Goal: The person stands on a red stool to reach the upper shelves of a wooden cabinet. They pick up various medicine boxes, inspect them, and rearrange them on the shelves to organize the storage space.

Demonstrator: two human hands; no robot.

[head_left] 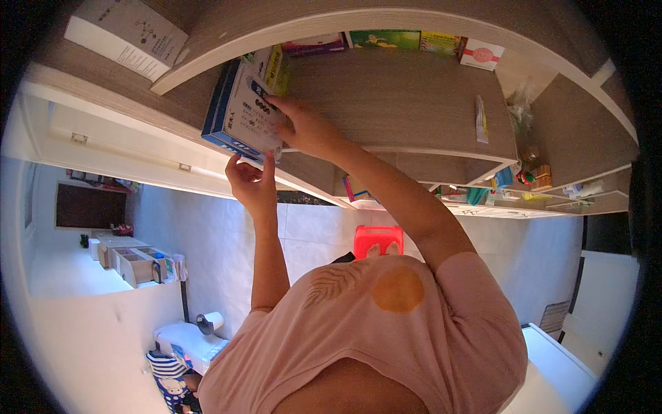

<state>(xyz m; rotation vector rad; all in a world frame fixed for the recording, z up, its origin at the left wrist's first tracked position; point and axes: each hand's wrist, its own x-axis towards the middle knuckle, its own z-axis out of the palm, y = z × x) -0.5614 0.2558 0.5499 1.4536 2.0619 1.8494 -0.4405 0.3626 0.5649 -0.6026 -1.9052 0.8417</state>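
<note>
A white-and-blue flat carton (252,117) stands at the left end of an open shelf, with a blue-edged carton (219,103) close against its left side. My right hand (303,125) grips the white carton's right side, its fingertips on the printed face. At the carton's near lower edge, my left hand (253,181) has its fingers bent and its thumb against the edge. The undersides of both hands' fingers are partly hidden. Just behind, a yellow-green box (277,72) stands partly covered by the carton.
Purple (314,45), green (385,39) and white (481,54) boxes line the shelf's back (393,90). A grey-white carton (127,34) sits at the upper left. Lower shelves hold small items. My feet are on a red stool (378,238); a white organizer (143,268) is at the left.
</note>
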